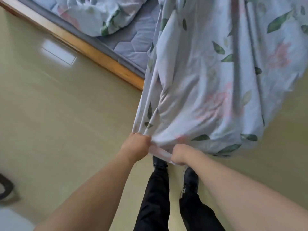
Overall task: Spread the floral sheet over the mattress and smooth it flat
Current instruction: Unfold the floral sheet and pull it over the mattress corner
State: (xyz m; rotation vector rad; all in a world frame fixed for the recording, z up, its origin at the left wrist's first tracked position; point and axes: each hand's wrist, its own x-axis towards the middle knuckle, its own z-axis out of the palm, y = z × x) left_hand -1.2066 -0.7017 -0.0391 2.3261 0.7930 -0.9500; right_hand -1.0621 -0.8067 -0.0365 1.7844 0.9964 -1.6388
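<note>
The floral sheet [208, 77], pale blue with pink flowers and green leaves, hangs in folds from the bed corner down over the floor. My left hand [137, 145] is closed on its bunched edge. My right hand [180, 155] grips the same edge just to the right, with a short strip of hem stretched between the two. The grey quilted mattress [138, 42] shows bare at the upper middle. A crumpled part of the floral bedding [93, 15] lies on it further back.
A wooden bed frame [100, 54] runs diagonally from the upper left to the bed corner. The beige floor [66, 114] spreads left and below. My legs in black trousers and dark shoes [160, 164] stand under the hands. A dark object [5, 189] sits at the left edge.
</note>
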